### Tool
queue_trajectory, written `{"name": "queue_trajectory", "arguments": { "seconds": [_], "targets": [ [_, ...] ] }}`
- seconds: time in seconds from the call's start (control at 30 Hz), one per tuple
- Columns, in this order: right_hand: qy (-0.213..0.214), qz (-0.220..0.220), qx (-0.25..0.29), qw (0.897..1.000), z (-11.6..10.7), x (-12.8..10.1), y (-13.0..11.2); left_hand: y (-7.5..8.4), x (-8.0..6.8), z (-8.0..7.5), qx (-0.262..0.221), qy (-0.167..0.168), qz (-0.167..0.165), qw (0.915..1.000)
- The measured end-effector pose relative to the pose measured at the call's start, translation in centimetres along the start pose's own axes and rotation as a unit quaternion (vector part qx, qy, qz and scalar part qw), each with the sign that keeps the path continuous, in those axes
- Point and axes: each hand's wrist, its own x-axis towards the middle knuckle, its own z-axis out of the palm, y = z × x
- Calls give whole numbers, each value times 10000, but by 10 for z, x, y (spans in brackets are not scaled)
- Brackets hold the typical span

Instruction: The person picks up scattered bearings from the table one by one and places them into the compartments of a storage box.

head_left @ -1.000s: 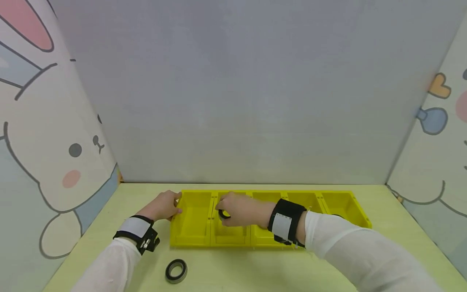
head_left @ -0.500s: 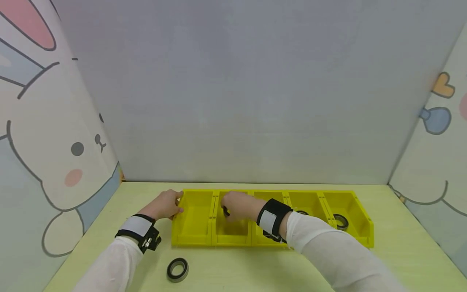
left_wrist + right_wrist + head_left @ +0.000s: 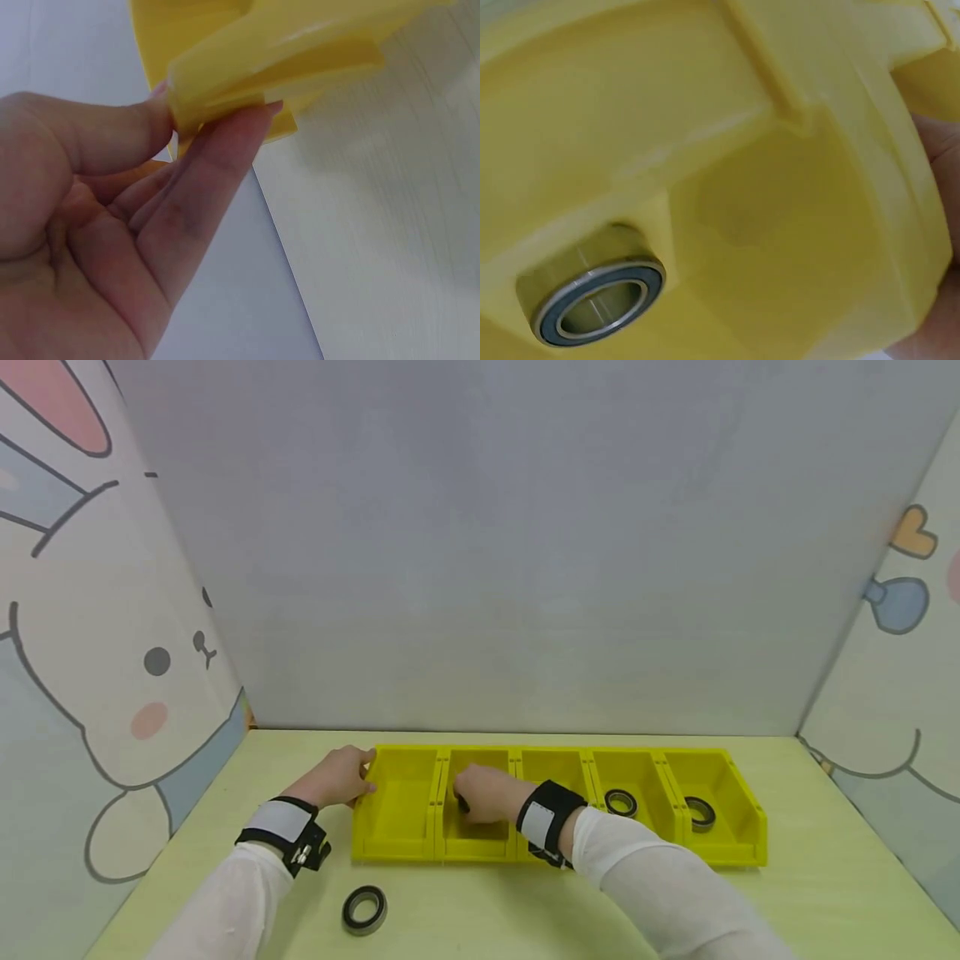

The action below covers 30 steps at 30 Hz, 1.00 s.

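right hand is down inside the second compartment from the left of the yellow bin row, fingers curled round a ball bearing; only a dark edge of it shows at the fingertips in the head view. the right wrist view shows a bearing lying flat on the yellow floor close under the grip, so it looks set down or nearly so; whether the fingers are on it there i cannot tell. step in hand, as i judge it: seating the bearing in that compartment. the next move would call for letting go cleanly and lifting straight out past the divider walls.

left hand pinches the row's left end wall, thumb inside, fingers outside, steadying it.

contents: leftmost compartment looks bare; the middle one is partly hidden by the wrist; the fourth holds a bearing, the fifth another. a spare bearing lies on the desk, near the left forearm.
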Motion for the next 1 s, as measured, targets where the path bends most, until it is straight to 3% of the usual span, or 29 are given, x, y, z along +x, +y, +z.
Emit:
{"name": "queue_trajectory", "arguments": {
  "seconds": [0.7, 1.0],
  "targets": [
    [200, 217, -257, 9992, 8, 1, 1, 1, 2, 0, -11, 17, -36, 10000],
    [1071, 299, -766, 9908, -24, -26, -20, 4, 1, -5, 162, -157, -57, 9997]
  ]
}}
